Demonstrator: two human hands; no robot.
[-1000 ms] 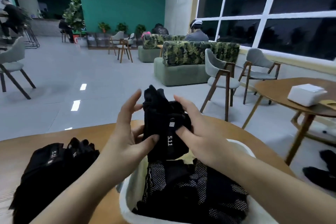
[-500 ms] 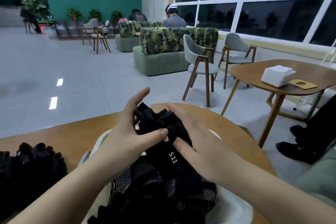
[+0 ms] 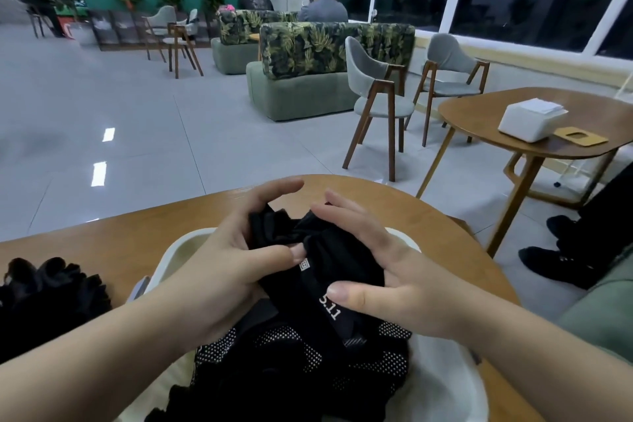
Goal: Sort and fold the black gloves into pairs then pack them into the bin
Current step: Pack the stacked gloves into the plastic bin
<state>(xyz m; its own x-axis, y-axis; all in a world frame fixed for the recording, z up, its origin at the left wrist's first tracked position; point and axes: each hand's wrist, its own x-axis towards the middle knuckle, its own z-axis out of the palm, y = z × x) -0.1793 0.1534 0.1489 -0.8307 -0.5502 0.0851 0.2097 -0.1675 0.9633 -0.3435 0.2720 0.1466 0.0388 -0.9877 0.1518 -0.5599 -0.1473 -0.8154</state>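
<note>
Both hands clasp one folded pair of black gloves point(image 3: 329, 260) directly over the white bin point(image 3: 442, 384). On the bundle's left, the left hand point(image 3: 236, 260) has its thumb pressed across the cloth by the small square label, its fingers curled loosely around the far side. On the bundle's right, the right hand point(image 3: 380, 271) has its thumb laid flat beside the printed "5.11" strap, its fingers spread over the top. Half a second ago the bundle sat a little higher and the left fingers stood more open; now it is lower, touching the packed gloves point(image 3: 308, 363) already in the bin, whose dotted palms show beneath it.

Left of the bin, well apart from it, a loose heap of unsorted gloves point(image 3: 44, 298) lies on the round wooden table point(image 3: 113, 243); more of that heap shows than a moment ago, when it was cut by the frame's edge.

Beyond the bin to the right, a second wooden table point(image 3: 479, 113) carries a white tissue box point(image 3: 527, 120) and a yellow card point(image 3: 579, 136). Farther off stand a grey chair point(image 3: 376, 92) and a leaf-print sofa point(image 3: 325, 55), where a seated person point(image 3: 322, 3) faces away.
</note>
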